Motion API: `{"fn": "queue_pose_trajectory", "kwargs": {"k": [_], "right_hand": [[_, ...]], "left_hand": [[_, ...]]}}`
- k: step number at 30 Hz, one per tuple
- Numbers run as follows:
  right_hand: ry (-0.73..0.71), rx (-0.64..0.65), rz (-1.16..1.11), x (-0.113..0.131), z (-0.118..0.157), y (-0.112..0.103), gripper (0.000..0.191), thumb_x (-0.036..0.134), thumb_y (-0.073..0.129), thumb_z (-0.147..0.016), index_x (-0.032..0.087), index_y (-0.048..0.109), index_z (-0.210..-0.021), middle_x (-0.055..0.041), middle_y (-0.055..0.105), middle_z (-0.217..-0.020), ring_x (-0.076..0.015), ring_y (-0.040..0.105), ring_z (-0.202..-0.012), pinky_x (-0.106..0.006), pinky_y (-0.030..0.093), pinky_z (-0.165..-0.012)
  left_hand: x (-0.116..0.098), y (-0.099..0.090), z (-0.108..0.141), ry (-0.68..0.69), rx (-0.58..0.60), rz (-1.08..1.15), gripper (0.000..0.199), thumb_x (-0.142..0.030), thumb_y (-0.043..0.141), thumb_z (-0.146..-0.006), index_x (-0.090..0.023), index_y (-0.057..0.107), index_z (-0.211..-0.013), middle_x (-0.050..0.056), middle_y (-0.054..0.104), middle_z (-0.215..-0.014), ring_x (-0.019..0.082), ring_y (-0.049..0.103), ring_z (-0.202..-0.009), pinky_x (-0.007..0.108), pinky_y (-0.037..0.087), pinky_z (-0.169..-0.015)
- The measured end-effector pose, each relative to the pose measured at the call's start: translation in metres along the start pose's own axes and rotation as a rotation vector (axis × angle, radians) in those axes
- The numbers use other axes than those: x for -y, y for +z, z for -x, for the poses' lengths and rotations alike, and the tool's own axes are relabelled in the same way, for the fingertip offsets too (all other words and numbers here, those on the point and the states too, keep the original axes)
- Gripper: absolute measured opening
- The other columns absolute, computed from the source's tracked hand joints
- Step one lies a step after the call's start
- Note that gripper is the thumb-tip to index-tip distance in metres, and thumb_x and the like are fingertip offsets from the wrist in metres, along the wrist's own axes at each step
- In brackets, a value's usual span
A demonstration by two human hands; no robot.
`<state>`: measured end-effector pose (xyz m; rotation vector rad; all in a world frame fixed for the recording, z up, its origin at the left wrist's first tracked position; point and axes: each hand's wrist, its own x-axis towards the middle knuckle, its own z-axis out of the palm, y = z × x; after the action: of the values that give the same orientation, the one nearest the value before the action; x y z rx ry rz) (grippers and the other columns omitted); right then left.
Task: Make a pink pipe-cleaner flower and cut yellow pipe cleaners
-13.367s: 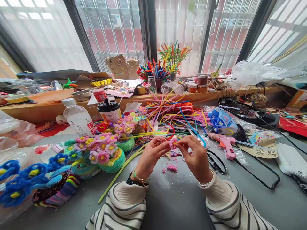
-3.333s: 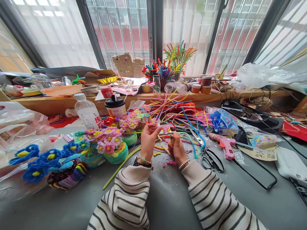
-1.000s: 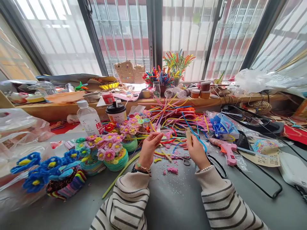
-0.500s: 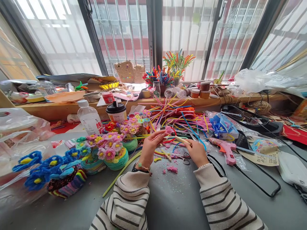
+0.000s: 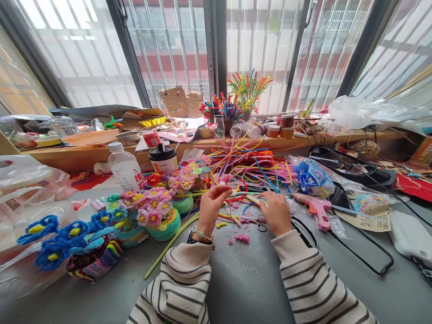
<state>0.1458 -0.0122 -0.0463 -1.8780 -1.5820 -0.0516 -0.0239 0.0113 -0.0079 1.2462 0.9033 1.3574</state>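
My left hand point(image 5: 213, 209) is closed in a pinch, with a small pink fuzzy pipe-cleaner piece point(image 5: 226, 179) showing just above the fingertips. A thin strand hangs below them. My right hand point(image 5: 277, 213) has its fingers bent over one end of a pale wooden-looking stick point(image 5: 254, 199), low over the tabletop. Between the hands lie small scissors point(image 5: 261, 223), pink fluff scraps point(image 5: 242, 238) and sprinkled glitter. A heap of pipe cleaners point(image 5: 243, 159) lies beyond both hands.
Left stand pink pipe-cleaner flowers point(image 5: 153, 209), blue flowers point(image 5: 72, 230), a water bottle point(image 5: 125, 168) and a lidded cup point(image 5: 163, 159). On the right lie a pink glue gun point(image 5: 319, 210) with its black cord and a blue packet point(image 5: 312, 175). Jars point(image 5: 286, 126) line the sill.
My right hand has lowered the pale stick toward the tabletop, away from my left hand. The pink piece has shifted slightly left with my left hand.
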Motion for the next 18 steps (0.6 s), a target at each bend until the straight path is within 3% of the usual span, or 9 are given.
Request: {"fn": "queue_pose_trajectory", "kwargs": {"k": [4,10,14,18], "right_hand": [[-0.171,-0.1,-0.096,0.013,0.005,-0.007,0.022,0.036,0.049,-0.075,0.02,0.063,-0.082,-0.005,0.062,-0.088,-0.0224,0.047,-0.087,-0.036,0.03,-0.08],[-0.487,0.089,-0.397,0.033,0.012,-0.006,0.017,0.036,0.058,-0.069,0.021,0.062,-0.077,-0.0027,0.062,-0.078,-0.0177,0.049,-0.079,-0.029,0.036,-0.073],[-0.505,0.143,-0.412,0.034,0.014,0.0,0.015,0.031,0.055,-0.072,0.019,0.059,-0.065,-0.0022,0.06,-0.069,-0.0168,0.049,-0.071,-0.029,0.038,-0.068],[-0.466,0.163,-0.405,0.032,0.014,0.003,0.015,0.029,0.053,-0.074,0.018,0.059,-0.066,-0.003,0.06,-0.068,-0.0166,0.051,-0.069,-0.028,0.038,-0.066]], "left_hand": [[0.001,0.001,-0.001,0.004,-0.004,0.042,0.027,-0.024,0.067,-0.054,-0.017,0.046,-0.069,0.001,0.064,-0.072,0.016,0.06,-0.073,0.027,0.044,-0.067],[0.001,0.006,0.004,0.012,0.047,0.094,0.031,-0.02,0.068,-0.054,-0.018,0.041,-0.069,-0.002,0.062,-0.067,0.014,0.06,-0.073,0.027,0.043,-0.071],[0.0,0.009,0.008,-0.036,0.107,0.107,0.027,-0.021,0.068,-0.055,-0.017,0.048,-0.073,-0.002,0.062,-0.064,0.013,0.059,-0.069,0.026,0.043,-0.07],[-0.001,0.009,0.009,-0.044,0.114,0.042,0.021,-0.024,0.066,-0.057,-0.014,0.06,-0.074,0.002,0.063,-0.071,0.013,0.057,-0.068,0.026,0.042,-0.07]]}}
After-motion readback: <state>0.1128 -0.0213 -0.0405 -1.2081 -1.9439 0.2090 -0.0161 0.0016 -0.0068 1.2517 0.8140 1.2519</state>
